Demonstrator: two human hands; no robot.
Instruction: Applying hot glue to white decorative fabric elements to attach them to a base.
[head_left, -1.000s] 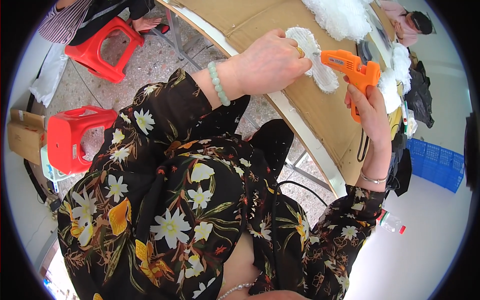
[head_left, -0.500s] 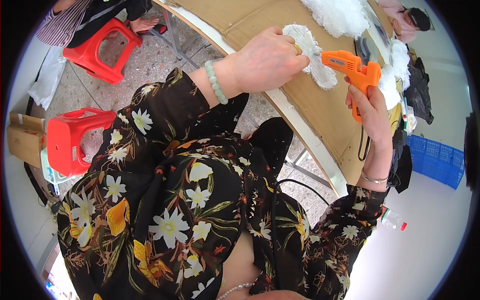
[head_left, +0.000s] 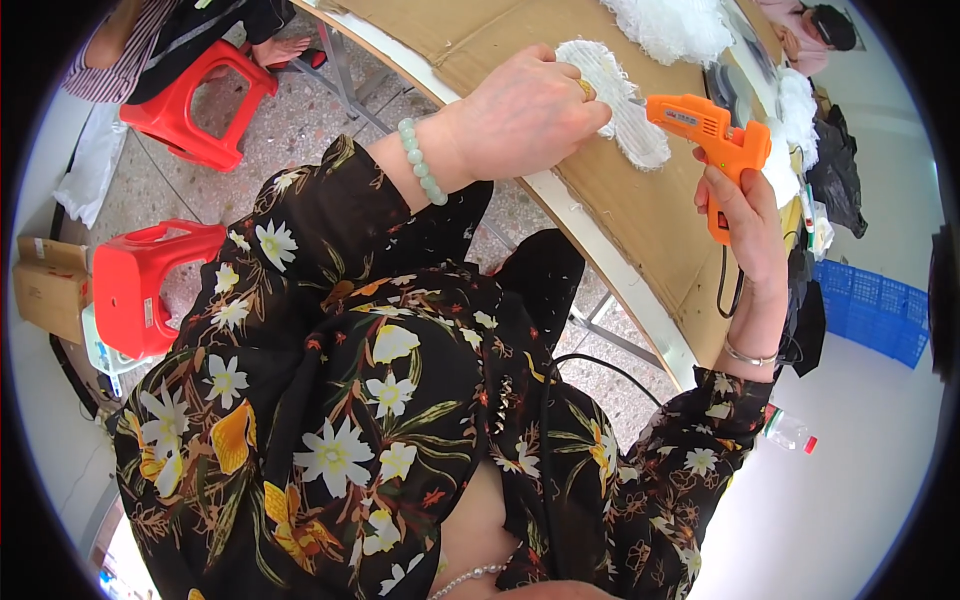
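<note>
My right hand (head_left: pixel 742 212) is wrapped round the handle of an orange hot glue gun (head_left: pixel 700 122), whose black cord hangs down below it. The gun's nozzle points left and reaches the edge of a white, ribbed, fuzzy-edged fabric piece (head_left: pixel 632 125), long and rounded at its ends. My left hand (head_left: pixel 535 112) grips that piece by its left side, fingers closed; the fingertips are partly hidden behind the hand. The piece is held over the brown cardboard (head_left: pixel 640 225) covering the table.
Fluffy white material (head_left: pixel 675 25) lies at the table's far side. Black plastic (head_left: pixel 838 175) and a blue crate (head_left: pixel 872 312) are at the right. Two red stools (head_left: pixel 130 290) stand on the left. One person (head_left: pixel 130 50) sits at upper left, another (head_left: pixel 805 35) at upper right.
My left hand and the fabric piece have shifted slightly left and up. The glue gun has moved slightly, its nozzle now showing against the fabric's edge.
</note>
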